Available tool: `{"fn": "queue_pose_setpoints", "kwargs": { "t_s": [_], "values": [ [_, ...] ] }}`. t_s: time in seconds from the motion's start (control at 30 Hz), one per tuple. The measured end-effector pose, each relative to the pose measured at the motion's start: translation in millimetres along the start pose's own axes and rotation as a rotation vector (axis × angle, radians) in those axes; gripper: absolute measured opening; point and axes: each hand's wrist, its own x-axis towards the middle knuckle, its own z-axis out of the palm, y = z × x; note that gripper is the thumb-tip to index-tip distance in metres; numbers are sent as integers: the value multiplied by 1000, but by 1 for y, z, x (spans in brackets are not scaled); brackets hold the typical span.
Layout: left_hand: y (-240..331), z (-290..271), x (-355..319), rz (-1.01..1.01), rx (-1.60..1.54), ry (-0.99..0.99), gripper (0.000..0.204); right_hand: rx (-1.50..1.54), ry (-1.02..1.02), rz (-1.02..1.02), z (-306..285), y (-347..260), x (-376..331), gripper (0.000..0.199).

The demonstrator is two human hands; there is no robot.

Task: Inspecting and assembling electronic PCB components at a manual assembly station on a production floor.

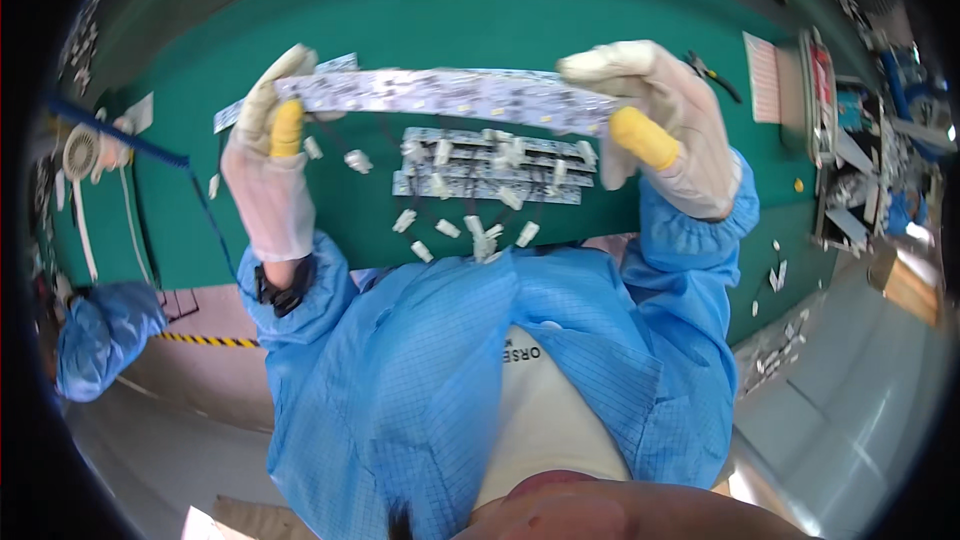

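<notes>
- A long, pale circuit-board strip (440,95) is held up above the green bench (500,0), spanning the gap between the two hands and blurred in places.
- The left hand (268,150), in a white glove with a yellow thumb cover, is clamped on the strip's left end, thumb on the near side.
- The right hand (665,130), gloved and thumb-covered alike, grips the right end; the hands are well apart.
- Below the held strip, towards the bench's near edge, several circuit boards (490,188) lie close together, with white connectors (447,228) on and around them.
- Another strip (228,118) shows behind the left hand, lying at a slant.
- Pliers (715,78) lie beyond the right hand, towards the bench's right end.
- A small fan (82,153) stands near the bench's left end.
</notes>
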Motion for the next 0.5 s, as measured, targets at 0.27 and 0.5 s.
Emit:
{"fn": "queue_pose_setpoints", "kwargs": {
  "t_s": [0.27, 0.5],
  "values": [
    [-9, 5, 5, 73, 149, -29, 38, 64, -193, -107, -11, 5, 4, 56],
    [-5, 0, -3, 157, -161, -36, 35, -74, -1, -179, -18, 15, 13, 53]
  ]
}}
